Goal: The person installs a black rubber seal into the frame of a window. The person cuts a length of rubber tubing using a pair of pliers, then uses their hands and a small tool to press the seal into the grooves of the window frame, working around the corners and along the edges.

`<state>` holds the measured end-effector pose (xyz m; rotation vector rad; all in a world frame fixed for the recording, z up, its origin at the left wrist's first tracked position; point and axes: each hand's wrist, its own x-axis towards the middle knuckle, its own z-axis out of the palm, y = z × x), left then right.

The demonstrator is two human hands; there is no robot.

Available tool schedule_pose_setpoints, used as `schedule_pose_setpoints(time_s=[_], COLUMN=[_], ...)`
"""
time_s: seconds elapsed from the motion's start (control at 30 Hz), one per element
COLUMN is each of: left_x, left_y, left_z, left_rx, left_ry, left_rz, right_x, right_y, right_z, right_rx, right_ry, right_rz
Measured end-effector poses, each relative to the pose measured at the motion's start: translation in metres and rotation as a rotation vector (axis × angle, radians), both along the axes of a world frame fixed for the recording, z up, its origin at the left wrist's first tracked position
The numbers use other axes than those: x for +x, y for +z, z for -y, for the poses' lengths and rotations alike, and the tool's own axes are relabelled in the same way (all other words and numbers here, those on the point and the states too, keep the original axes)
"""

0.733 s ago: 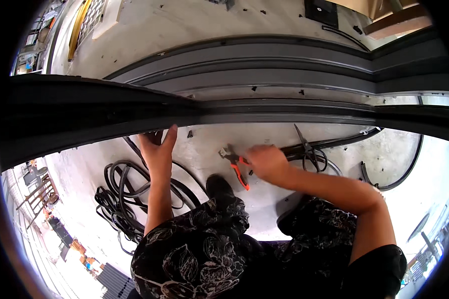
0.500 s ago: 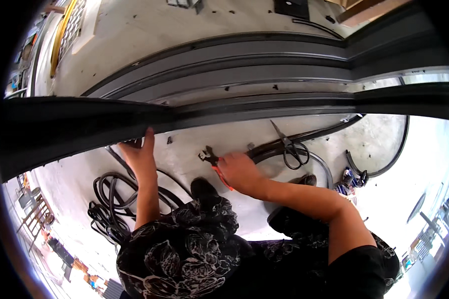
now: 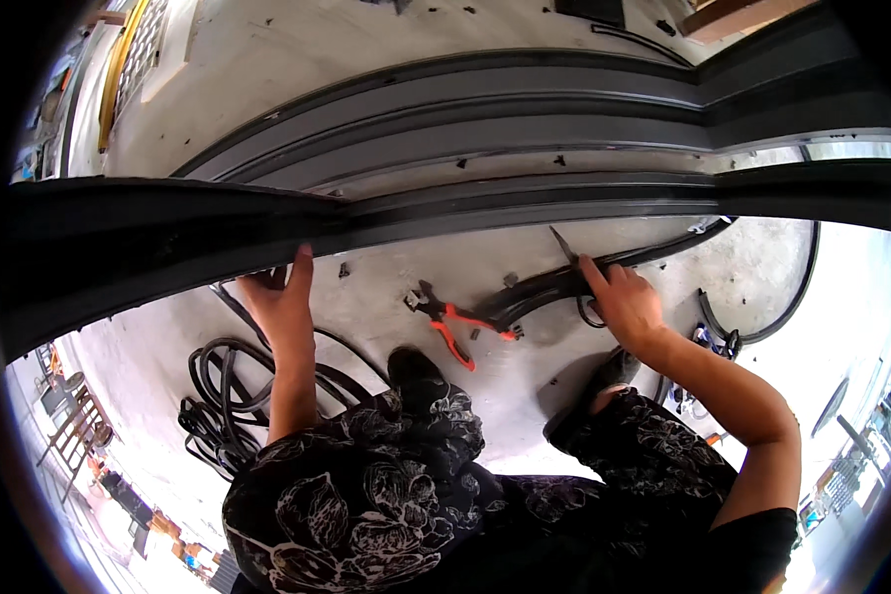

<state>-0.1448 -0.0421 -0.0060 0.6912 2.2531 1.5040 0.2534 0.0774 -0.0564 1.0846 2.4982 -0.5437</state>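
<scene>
Moved rightward from the red-handled pliers (image 3: 449,339), the right hand (image 3: 628,305) partly covers the scissors (image 3: 565,247), whose blades slant up-left past its fingertips toward the black frame (image 3: 416,215) that the left hand (image 3: 283,305), farther off, touches (whether either grip is closed, I cannot tell).

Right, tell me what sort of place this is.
Probably a workshop or assembly area: there is a bare grey floor scattered with small dark bits, a long dark frame and orange-handled pliers.
</scene>
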Motion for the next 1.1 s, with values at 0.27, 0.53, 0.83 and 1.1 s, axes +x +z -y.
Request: schedule_pose_setpoints(time_s=[0.27,0.53,0.83,1.1], left_x=[-0.009,0.015,0.051,0.034], left_y=[0.004,0.003,0.018,0.027], left_z=[0.007,0.038,0.015,0.015], left_rx=[-0.060,-0.205,-0.084,-0.038], left_ry=[-0.096,-0.033,-0.400,0.093], left_rz=[0.071,0.037,0.332,0.030], right_x=[0.001,-0.090,-0.224,-0.260], right_y=[0.000,0.053,0.046,0.015], right_z=[-0.022,-0.031,0.018,0.008], right_rx=[-0.075,-0.399,-1.250,-1.098], right_ry=[0.023,-0.234,-0.974,-1.171], right_rz=[0.127,-0.503,-1.302,-1.517])
